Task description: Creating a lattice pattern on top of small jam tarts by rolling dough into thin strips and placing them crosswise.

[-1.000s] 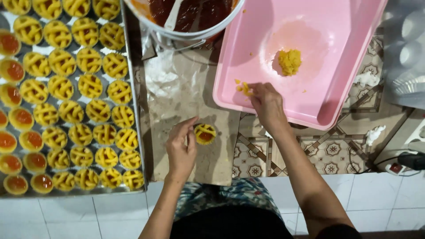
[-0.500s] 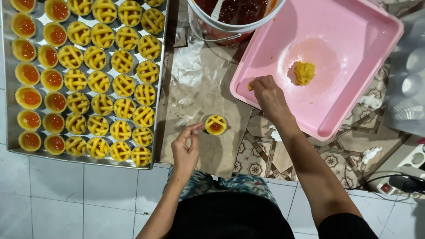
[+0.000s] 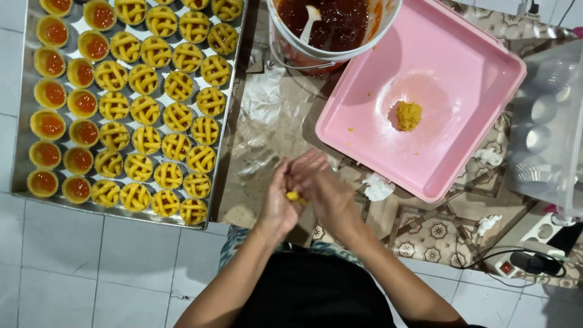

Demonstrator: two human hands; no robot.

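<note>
Both palms press together around a small yellow dough piece (image 3: pixel 296 197): left hand (image 3: pixel 278 203), right hand (image 3: pixel 320 189), at six o'clock from the pink tray (image 3: pixel 473 73) (roll evenly, lightly, I'd judge).

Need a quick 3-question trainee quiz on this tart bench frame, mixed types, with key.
1. True or false: the left hand and right hand press a bit of yellow dough between them.
2. Where does the yellow dough lump lie? A) in the pink tray B) in the jam bucket C) on the metal baking tray
3. Fill in: on the baking tray, the open jam tarts without lattice tops stand mostly along its ___ side in the picture.

Key: 1 true; 2 A; 3 left
</note>
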